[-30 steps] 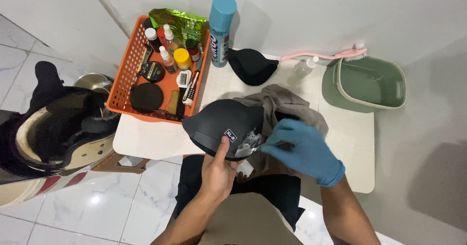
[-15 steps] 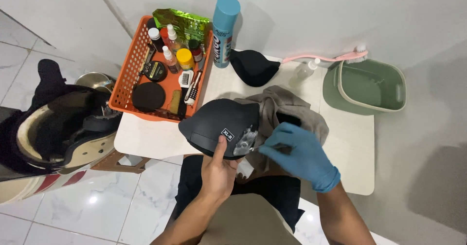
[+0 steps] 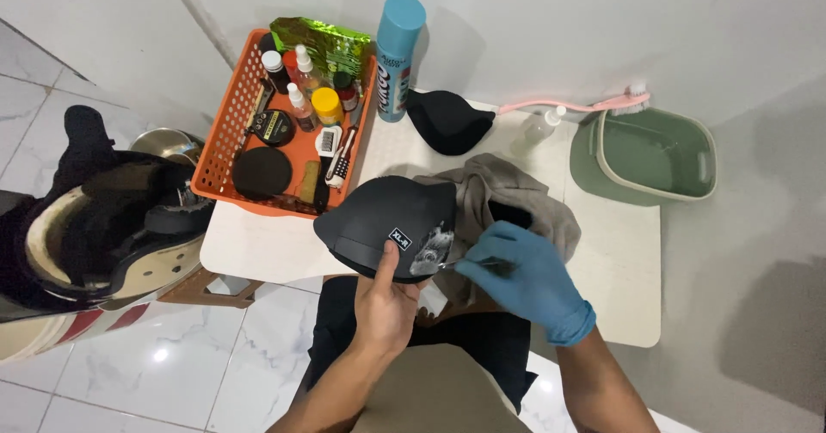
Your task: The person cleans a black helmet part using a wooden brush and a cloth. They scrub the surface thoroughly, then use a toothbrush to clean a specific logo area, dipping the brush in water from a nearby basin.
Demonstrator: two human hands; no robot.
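Note:
My bare left hand grips a black helmet liner pad from below, thumb pressed on its front next to a small white label. A silvery worn patch shows on the pad's right side. My right hand, in a blue glove, pinches a thin metal tool whose tip touches that patch. A grey cloth lies under and behind the pad on the white table.
An orange basket of small bottles, tins and brushes stands at the back left, with a tall blue spray can beside it. A black pad, pink toothbrush and green basin lie further back. A helmet shell rests at left.
The pad has been turned slightly in my left hand. My gloved right hand has shifted a little closer to the silvery patch with the tool.

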